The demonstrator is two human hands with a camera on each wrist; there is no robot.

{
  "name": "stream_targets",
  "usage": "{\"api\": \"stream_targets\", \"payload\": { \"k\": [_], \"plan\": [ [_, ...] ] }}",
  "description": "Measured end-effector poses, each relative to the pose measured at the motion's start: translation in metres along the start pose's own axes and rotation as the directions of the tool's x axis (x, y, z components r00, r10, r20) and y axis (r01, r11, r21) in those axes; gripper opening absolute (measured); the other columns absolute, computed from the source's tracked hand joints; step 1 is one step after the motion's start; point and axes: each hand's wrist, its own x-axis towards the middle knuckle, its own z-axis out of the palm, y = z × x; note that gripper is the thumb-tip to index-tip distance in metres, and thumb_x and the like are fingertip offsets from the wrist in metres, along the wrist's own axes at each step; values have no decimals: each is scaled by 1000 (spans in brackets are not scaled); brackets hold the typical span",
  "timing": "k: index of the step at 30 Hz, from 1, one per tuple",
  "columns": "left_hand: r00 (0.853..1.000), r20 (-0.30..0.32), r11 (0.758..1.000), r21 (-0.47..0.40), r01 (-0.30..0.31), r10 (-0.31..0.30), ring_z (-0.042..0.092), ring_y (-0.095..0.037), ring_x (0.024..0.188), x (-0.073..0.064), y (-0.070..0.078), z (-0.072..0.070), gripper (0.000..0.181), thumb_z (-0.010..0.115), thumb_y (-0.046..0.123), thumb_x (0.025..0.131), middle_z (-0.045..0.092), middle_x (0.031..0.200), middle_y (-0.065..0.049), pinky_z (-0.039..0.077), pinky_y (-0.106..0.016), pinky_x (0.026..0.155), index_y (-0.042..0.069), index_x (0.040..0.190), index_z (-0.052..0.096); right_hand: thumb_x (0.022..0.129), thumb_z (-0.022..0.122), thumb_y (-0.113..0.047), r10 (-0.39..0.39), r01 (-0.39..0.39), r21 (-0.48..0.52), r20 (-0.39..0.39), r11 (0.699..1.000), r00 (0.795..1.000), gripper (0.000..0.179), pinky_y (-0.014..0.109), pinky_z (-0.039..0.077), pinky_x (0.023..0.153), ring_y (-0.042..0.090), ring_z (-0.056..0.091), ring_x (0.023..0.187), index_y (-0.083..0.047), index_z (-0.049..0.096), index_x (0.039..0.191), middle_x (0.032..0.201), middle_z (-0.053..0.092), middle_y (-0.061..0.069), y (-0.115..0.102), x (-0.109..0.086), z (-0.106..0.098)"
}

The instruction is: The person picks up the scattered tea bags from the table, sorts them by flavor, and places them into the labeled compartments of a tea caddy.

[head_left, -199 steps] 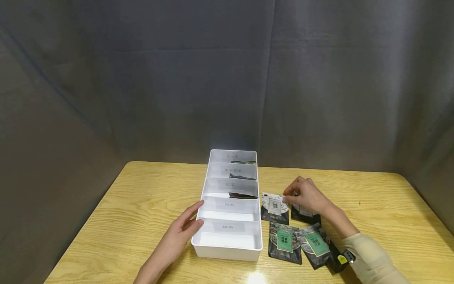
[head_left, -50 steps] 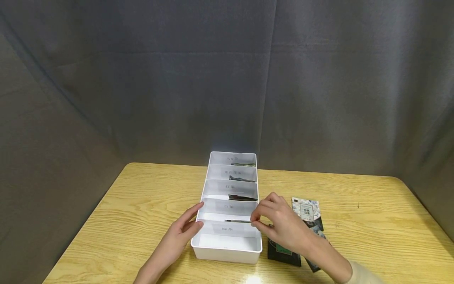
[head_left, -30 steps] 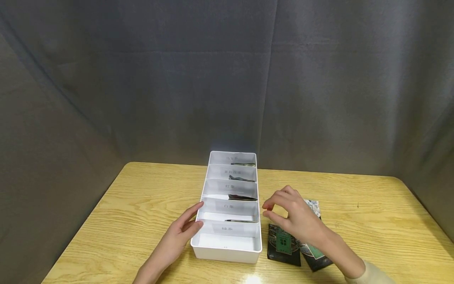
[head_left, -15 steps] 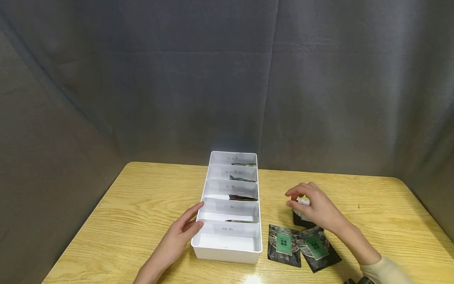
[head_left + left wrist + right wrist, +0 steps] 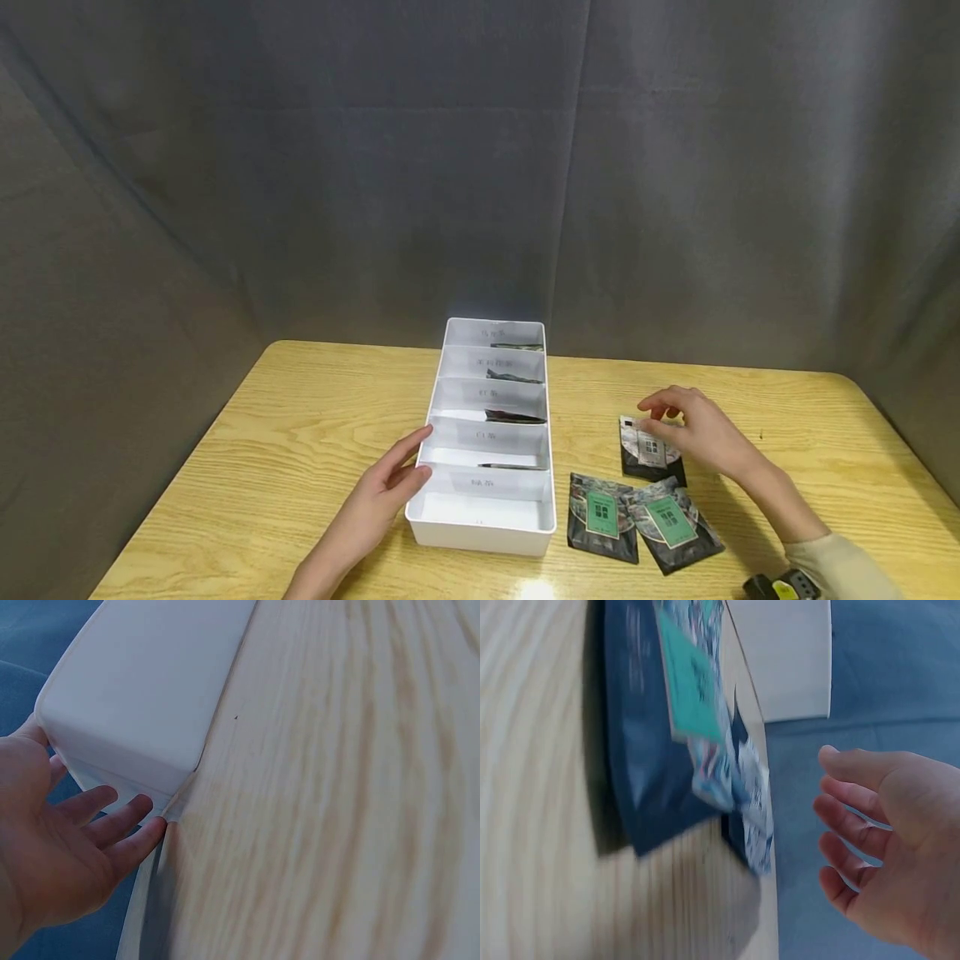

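Observation:
My left hand (image 5: 386,483) touches the left wall of a white divided box (image 5: 480,537) with thumb and fingertips; in the left wrist view its fingers lie loosely spread against the box's side. Above a black tea packet with a pale label (image 5: 651,450), my right hand (image 5: 701,429) hovers with thumb and fingers apart, holding nothing. In the right wrist view that hand (image 5: 900,832) has relaxed, parted fingers beside the packets. Two green-labelled tea packets, one left (image 5: 602,517) and one right (image 5: 672,525), lie nearer the front, their corners overlapping.
The box has several labelled compartments in a row. Thin packet edges stand in the back ones, including a dark packet (image 5: 514,416) in the third and another packet (image 5: 513,467) in the fourth. A wooden table (image 5: 262,467) meets a grey curtain (image 5: 405,183) behind.
A pale-labelled packet went from the table into the box's fourth compartment. My right hand then let go and moved right, over the other pale-labelled packet. My left hand stayed at the box.

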Motion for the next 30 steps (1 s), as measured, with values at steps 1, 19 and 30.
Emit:
{"api": "stream_targets", "payload": {
  "k": [1, 19, 30],
  "plan": [
    [1000, 1, 1000, -4, 2, -2, 50, -33, 135, 0, 0, 0, 52, 62, 38, 98, 40, 156, -12, 45, -46, 111, 31, 147, 47, 94, 70, -23, 10, -10, 5, 6, 1000, 1000, 26, 27, 49, 67, 16, 57, 88, -7, 70, 114, 94, 66, -1, 3, 0, -1],
    [1000, -6, 1000, 0, -9, 9, 50, -34, 134, -1, 2, 1, 51, 62, 36, 98, 40, 156, -13, 44, -46, 111, 31, 147, 48, 90, 75, -28, 72, -76, 33, 102, 997, 992, 39, 22, 46, 66, 12, 52, 81, -1, 68, 118, 97, 63, 3, 39, -5, -6],
    [1000, -7, 1000, 4, -4, 4, 50, -34, 135, -1, 1, 1, 51, 62, 38, 98, 40, 156, -12, 43, -47, 112, 33, 146, 47, 89, 75, -22, 115, -117, 19, 107, 993, 988, 26, 21, 40, 62, 12, 46, 78, -2, 71, 105, 92, 60, 3, 48, -7, -6]
  ]
}}
